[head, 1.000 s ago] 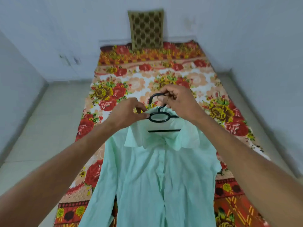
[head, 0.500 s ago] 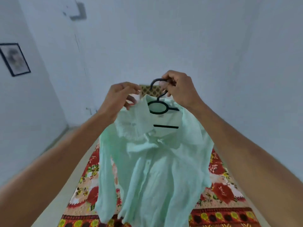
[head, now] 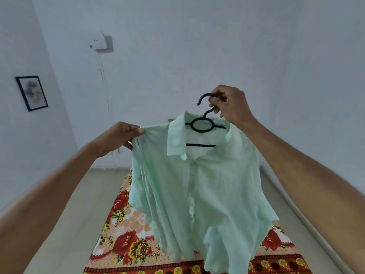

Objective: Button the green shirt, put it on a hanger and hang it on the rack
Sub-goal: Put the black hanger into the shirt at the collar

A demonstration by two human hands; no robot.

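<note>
Head view: person stands holding a pale mint-green collared cotton shirt (head: 197,184) up in the air on a black plastic hanger (head: 203,125) with an oval loop under its hook. The right hand (head: 231,104) grasps the hook's neck, fingers curled round it. The left hand (head: 120,138) pinches the shirt's shoulder edge between thumb and fingers, pulling it out sideways. The shirt front looks closed down the placket; the hem dangles above a red-and-yellow floral bed sheet (head: 126,240) spread on the pale tiled floor (head: 83,194). White walls behind. A black-framed picture (head: 31,93) hangs far left and a small white wall box (head: 99,42) is mounted higher up.
</note>
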